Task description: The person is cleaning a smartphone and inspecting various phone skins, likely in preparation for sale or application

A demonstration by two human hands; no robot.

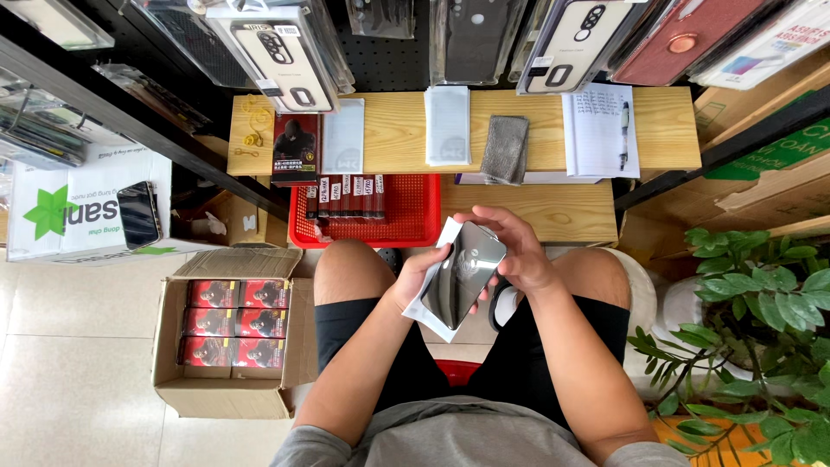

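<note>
I sit over my knees holding a dark glossy phone-sized screen sheet (462, 272) above a white sleeve (430, 315). My left hand (417, 275) grips the sheet's left edge with the sleeve underneath. My right hand (517, 249) curls over the sheet's upper right corner, fingers on its top edge. Both hands hover just in front of the low wooden shelf (553, 212).
A red basket (417, 216) with small dark packs sits on the shelf. Above it a wooden counter (399, 130) carries a grey cloth (504, 149), white sheets, a notebook with pen (601, 130). An open cardboard box (229, 333) of red packs stands left; a green plant (761, 311) right.
</note>
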